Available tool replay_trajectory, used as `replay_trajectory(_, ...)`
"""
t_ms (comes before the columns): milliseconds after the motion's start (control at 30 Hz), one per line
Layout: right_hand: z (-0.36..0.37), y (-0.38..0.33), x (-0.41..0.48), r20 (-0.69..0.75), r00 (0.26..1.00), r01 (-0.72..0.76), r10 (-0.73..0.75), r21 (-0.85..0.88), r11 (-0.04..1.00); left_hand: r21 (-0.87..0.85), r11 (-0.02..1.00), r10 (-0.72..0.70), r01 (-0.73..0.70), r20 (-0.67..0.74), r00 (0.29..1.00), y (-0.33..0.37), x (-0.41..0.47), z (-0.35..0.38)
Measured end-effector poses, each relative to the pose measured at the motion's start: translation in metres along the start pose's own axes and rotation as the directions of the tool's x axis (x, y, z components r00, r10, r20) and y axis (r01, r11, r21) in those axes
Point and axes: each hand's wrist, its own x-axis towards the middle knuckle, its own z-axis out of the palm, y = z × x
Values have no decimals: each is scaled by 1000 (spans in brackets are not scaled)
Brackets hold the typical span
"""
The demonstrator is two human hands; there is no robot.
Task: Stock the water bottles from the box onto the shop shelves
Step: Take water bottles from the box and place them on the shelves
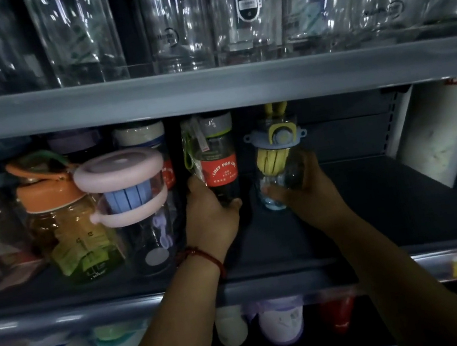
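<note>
Both forearms are reaching up onto the middle shelf (375,203). Left hand (210,214), red string bracelet (204,256) on the wrist, is gripping a dark bottle with a red label (221,171) near its base. Right hand (308,190) is wrapping around a clear bottle with a yellow spout (274,150), just beside it. Both are looking upright.

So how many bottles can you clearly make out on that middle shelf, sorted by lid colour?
Orange-lidded amber plastic bottle: 1
Pink-lidded clear round bottle: 1
Cream-lidded clear bottle behind: 1
Purple-lidded bottle behind: 1
Grey-lidded dark red-labelled bottle, in left hand: 1
Blue-lidded small clear bottle, in right hand: 1
Total: 6; blurred far-left shapes uncounted.
</note>
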Motion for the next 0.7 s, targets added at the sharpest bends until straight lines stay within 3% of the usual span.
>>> replay_trajectory(333, 1, 1, 1, 24, 998, -49, 50, -57, 997, 4, 1000, -2, 2, -12, 1000, -2, 2, 4)
replay_trajectory(533, 2, 0, 4, 48, 995, -78, 89, -191, 978, 44, 999, -26, 26, -1, 1000, -3, 3, 4)
replay_trajectory(700, 0, -3, 2, 32, 997, -60, 70, -249, 967, 179, 984, -12, 14, -11, 1000, 3, -3, 2)
